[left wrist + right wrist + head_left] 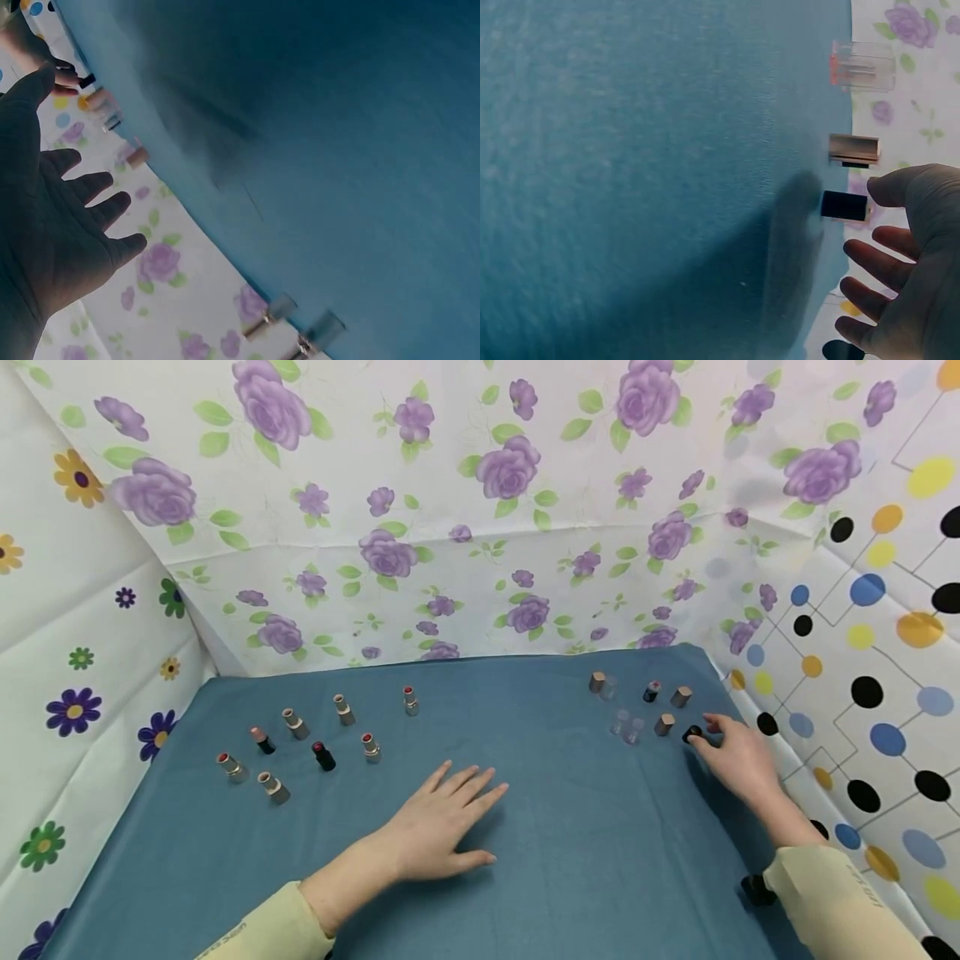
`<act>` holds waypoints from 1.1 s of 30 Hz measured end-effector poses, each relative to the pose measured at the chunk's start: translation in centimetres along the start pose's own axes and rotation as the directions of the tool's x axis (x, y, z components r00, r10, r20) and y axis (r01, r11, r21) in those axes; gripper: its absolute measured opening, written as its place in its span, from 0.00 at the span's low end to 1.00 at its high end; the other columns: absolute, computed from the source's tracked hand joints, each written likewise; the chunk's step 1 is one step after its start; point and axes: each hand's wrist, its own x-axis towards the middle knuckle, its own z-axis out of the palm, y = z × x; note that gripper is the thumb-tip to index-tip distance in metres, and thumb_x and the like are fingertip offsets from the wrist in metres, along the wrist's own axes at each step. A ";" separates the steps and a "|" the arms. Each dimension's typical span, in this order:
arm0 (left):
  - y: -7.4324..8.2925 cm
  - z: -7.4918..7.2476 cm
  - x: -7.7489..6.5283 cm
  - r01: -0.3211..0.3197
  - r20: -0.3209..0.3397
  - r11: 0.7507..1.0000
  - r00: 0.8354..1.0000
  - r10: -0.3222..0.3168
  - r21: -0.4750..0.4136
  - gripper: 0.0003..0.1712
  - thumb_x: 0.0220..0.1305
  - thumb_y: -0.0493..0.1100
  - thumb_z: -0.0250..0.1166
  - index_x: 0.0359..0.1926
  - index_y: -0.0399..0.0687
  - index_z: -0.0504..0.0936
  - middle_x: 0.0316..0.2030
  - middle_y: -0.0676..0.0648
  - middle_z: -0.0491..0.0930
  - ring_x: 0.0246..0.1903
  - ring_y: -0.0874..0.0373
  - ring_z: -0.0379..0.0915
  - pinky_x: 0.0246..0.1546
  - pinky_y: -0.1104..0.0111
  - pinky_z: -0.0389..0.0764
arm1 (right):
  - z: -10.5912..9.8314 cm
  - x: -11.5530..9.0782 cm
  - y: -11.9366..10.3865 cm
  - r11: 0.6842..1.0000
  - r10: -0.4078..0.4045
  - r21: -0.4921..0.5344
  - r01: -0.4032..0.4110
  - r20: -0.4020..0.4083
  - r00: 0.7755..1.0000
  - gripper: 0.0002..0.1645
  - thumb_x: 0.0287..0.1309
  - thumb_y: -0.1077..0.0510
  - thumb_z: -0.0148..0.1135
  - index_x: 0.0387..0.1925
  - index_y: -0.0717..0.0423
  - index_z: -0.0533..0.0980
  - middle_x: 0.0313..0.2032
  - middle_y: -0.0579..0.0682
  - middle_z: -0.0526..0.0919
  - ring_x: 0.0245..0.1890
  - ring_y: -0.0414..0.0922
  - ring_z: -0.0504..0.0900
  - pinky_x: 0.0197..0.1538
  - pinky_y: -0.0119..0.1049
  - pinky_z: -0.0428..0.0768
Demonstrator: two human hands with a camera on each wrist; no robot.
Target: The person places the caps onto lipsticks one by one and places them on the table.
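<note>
My right hand (742,762) reaches to the far right, with thumb and fingers around a small black cap (692,733). From the right wrist, a gap shows between the fingers and the black cap (845,205), which stands on the cloth. Close by are tan caps (664,724) and clear caps (632,732). Spread flat over the middle of the cloth, my left hand (438,833) holds nothing; its fingers are straight in the left wrist view too. Uncapped lipsticks stand at the left, among them a black one (324,757) and a silver-toned one (371,748).
A blue cloth (555,860) covers the table. One dark lipstick (652,692) stands among the caps at the back right. Flower-printed sheeting (450,527) rises behind, with a dotted sheet (885,693) at the right. A black object (757,890) shows beside the right sleeve.
</note>
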 end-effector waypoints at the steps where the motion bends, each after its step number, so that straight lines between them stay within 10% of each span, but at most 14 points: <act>1: 0.2 0.2 0.2 -0.007 0.000 1.000 1.000 0.007 -0.003 0.52 0.69 0.74 0.56 0.83 0.59 0.47 0.80 0.46 0.50 0.78 0.46 0.45 0.76 0.44 0.42 | 0.2 0.0 0.1 1.000 0.007 -0.002 -0.007 0.002 1.000 0.36 0.72 0.45 0.60 0.68 0.68 0.70 0.55 0.71 0.79 0.44 0.63 0.82 0.39 0.57 0.80; 22: 4.2 1.7 6.1 -0.020 -0.038 1.000 0.999 0.020 0.021 0.38 0.74 0.64 0.59 0.77 0.54 0.65 0.71 0.48 0.70 0.69 0.53 0.66 0.69 0.53 0.66 | 1.8 0.6 0.4 0.997 0.060 -0.035 -0.062 -0.052 0.997 0.28 0.69 0.48 0.62 0.59 0.65 0.77 0.45 0.64 0.84 0.39 0.60 0.81 0.38 0.57 0.76; 33: 4.6 2.0 6.8 -0.017 -0.007 1.000 1.000 0.017 -0.021 0.33 0.75 0.61 0.59 0.74 0.54 0.71 0.68 0.51 0.74 0.66 0.55 0.70 0.65 0.58 0.70 | 1.9 0.7 0.9 0.998 0.063 -0.014 -0.064 -0.070 0.996 0.25 0.70 0.49 0.62 0.57 0.64 0.78 0.45 0.64 0.84 0.42 0.61 0.80 0.47 0.63 0.71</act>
